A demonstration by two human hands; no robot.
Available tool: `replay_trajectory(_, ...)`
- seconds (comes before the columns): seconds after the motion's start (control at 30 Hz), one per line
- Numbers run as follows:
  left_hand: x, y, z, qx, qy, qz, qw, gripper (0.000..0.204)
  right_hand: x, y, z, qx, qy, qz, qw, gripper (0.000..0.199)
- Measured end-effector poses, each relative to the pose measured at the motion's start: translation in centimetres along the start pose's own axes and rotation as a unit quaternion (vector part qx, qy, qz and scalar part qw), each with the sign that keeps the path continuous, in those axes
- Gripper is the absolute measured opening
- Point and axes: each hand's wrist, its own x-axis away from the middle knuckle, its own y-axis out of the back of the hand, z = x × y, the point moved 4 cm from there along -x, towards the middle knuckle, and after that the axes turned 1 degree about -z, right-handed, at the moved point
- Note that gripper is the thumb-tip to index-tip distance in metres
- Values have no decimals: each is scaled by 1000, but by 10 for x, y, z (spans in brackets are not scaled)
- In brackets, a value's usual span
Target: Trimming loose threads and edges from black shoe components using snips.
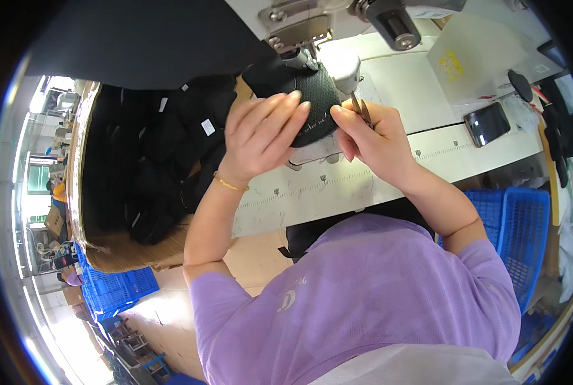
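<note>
single head-worn fisheye view, looks steeply down from above onto bench [389,179] and wearer's own purple-clad shoulders; close range; edges curve toward rim.

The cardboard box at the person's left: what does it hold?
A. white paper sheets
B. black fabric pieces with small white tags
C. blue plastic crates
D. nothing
B: the cardboard box is filled with black fabric pieces bearing small white tags.
</note>
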Motion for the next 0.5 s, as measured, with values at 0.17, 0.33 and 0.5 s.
replay_trajectory(0.17, 1, -9, 11, -17, -24, -53, 998, 34, -4, -6, 3, 0, 0, 12, 1000, 39)
replay_trajectory(0.33, 3, -17, 14, -23, -6, -49, 999, 35, -10, -3, 3, 10, -9, -4, 1000, 43)
replay_trajectory(0.5, 2, -23, 18, -33, 6, -59, 998, 37, -17, -1, 1, 37, 3, -23, 999, 46)
